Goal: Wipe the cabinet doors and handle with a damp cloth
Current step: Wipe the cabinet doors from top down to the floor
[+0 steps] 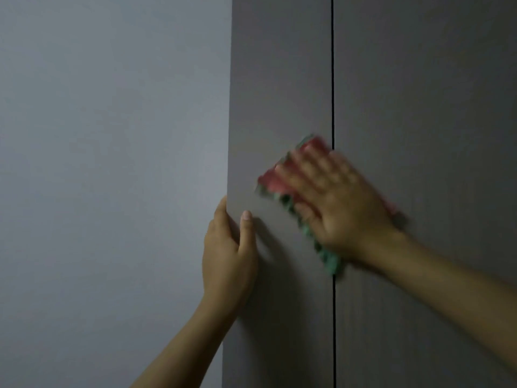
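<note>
Cloth (275, 182), pink with a green edge and smeared by motion blur, lies flat on the left cabinet door (279, 79) just beside the dark gap (332, 79) between the doors. Your right hand (335, 203) presses it with straight, spread fingers. Your left hand (228, 256) grips that door's outer edge, thumb on its face, next to the grey wall (112, 135).

Cabinet doors (279, 79): smooth matt grey laminate look. Cloth (282, 189): nubby pink-green fabric. Wall (112, 135): matt paint.
</note>
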The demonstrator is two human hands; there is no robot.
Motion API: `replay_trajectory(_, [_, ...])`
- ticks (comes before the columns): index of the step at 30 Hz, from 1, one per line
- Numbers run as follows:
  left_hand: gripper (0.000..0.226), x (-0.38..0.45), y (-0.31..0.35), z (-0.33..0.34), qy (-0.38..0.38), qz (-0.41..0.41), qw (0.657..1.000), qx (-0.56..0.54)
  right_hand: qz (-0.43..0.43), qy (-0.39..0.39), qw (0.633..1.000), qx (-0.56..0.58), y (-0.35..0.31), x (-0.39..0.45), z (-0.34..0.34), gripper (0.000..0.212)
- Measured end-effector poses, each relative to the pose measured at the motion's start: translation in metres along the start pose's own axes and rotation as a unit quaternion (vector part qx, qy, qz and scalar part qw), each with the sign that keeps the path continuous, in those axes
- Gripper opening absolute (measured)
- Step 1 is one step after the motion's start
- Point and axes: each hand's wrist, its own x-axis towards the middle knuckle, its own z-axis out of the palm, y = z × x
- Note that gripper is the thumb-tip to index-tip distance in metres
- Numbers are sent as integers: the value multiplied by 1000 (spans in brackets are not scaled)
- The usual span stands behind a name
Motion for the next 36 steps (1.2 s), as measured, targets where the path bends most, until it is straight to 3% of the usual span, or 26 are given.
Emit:
replay_trajectory(4, [61, -1, 0, 2, 14, 13, 1000, 22, 196, 76, 977, -36, 30, 24, -2, 54])
replay_trajectory(6, [63, -2, 0, 4, 17, 16, 999, 28, 226, 90, 969, -40, 11, 19, 3, 56])
replay_trajectory(9, [64, -1, 2, 3, 19, 16, 999, 35, 76, 32, 996, -22, -19, -18, 6, 57])
replay_trajectory(12, [61, -2, 5, 2, 19, 9, 999, 31, -47, -15, 999, -17, 10, -37, -7, 56])
replay_trajectory(18, [62, -3, 10, 2, 13, -33, 999, 40, 200, 46, 977, -52, 48, -23, -9, 57])
replay_trajectory(20, [59, -4, 13, 3, 18, -43, 997, 56, 170, 44, 983, -55, 32, -29, -6, 58])
replay_trajectory(24, [65, -3, 26, 7, 52, -8, 992, 113, -19, -30, 998, -50, 9, -60, -8, 61])
replay_trajectory(27, [70, -1, 40, 19, 66, 32, 985, 154, -52, -59, 997, -12, 21, -57, -11, 63])
replay_trajectory(29, [72, 0, 47, 30, 59, 53, 980, 182, -3, -35, 999, -7, 41, -42, -13, 62])
replay_trajectory(33, [72, 3, 48, 47, 81, 80, 963, 245, 175, 19, 984, -28, 94, -2, -22, 61])
replay_trajectory(36, [70, 3, 44, 52, 91, 100, 956, 260, 195, 26, 980, -42, 84, -7, -19, 60])
